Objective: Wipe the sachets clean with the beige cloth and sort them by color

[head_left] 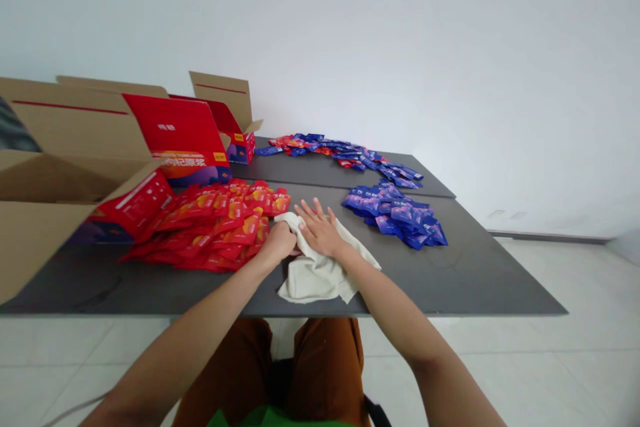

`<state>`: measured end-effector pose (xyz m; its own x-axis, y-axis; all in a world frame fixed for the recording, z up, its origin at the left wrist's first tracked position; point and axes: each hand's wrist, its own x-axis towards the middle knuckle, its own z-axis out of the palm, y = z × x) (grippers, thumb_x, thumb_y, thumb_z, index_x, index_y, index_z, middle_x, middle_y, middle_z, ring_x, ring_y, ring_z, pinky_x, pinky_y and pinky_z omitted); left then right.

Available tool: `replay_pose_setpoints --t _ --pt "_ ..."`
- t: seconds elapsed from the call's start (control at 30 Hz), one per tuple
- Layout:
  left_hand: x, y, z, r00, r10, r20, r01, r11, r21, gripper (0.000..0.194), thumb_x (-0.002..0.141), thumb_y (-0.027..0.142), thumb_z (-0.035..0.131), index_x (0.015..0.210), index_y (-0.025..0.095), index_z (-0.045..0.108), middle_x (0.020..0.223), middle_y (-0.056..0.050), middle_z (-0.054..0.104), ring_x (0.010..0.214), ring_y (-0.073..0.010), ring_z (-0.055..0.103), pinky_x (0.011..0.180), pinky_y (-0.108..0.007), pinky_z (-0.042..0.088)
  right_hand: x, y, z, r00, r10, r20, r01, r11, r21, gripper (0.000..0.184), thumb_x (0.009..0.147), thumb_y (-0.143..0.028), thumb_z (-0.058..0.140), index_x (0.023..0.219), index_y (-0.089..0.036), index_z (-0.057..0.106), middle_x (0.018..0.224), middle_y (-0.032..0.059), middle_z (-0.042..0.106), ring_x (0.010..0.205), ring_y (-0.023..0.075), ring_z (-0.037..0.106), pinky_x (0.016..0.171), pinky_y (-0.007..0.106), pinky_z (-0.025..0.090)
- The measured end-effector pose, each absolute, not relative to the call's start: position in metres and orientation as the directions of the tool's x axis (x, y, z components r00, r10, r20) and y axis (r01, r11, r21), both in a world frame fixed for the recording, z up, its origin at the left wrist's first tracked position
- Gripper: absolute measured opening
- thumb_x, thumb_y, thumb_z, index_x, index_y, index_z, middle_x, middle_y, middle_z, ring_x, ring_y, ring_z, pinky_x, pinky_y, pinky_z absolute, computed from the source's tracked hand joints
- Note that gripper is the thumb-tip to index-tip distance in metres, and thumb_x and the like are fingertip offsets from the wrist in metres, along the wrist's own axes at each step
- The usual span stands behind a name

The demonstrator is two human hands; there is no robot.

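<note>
- Left hand [279, 241] closed, bunching a cream cloth [315, 282] near the front edge of the grey counter [450, 280]
- Right hand [320, 230] open, fingers spread, palm pressed on the same cloth
- Red sachets [210, 227] heaped just left of the hands, blue sachets [395, 215] to the right
- Farther off, a mixed red-and-blue spread of sachets [340, 153]; open cardboard cartons [65, 147] at far left

Left hand [279, 241] clutches and right hand [320, 230] lies spread on a cream cloth [320, 277] between red sachets [210, 227] and blue sachets [395, 213].
</note>
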<state>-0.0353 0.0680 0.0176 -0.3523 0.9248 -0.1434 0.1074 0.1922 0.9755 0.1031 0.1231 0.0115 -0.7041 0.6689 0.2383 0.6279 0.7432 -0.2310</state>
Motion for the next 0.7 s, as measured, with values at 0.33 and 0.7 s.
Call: replay_pose_setpoints --t 0.33,0.7 --pt "-0.015 0.062 0.019 -0.251 0.896 -0.366 -0.131 0.343 0.930 0.018 0.065 0.012 0.058 0.080 0.011 0.068 0.049 0.001 0.058 0.041 -0.0113 0.052 0.045 -0.022 0.044 0.111 0.135 0.002 -0.342 0.908 0.243 0.855 0.407 -0.320 0.081 0.092 -0.063 0.038 0.147 -0.005 0.030 0.160 0.0222 -0.001 0.146 0.0342 -0.012 0.113 0.061 0.007" --pt "-0.018 0.058 0.003 -0.234 0.944 -0.233 -0.018 0.236 0.972 0.020 0.065 0.011 0.057 0.080 0.011 0.070 0.058 -0.001 0.064 0.049 -0.0116 0.055 0.049 -0.021 0.045 0.105 0.136 0.002 -0.397 0.905 0.152 0.838 0.425 -0.343 0.071 0.096 -0.059 0.029 0.155 -0.022 0.013 0.162 0.0139 0.000 0.148 0.0323 -0.004 0.112 0.062 0.008"
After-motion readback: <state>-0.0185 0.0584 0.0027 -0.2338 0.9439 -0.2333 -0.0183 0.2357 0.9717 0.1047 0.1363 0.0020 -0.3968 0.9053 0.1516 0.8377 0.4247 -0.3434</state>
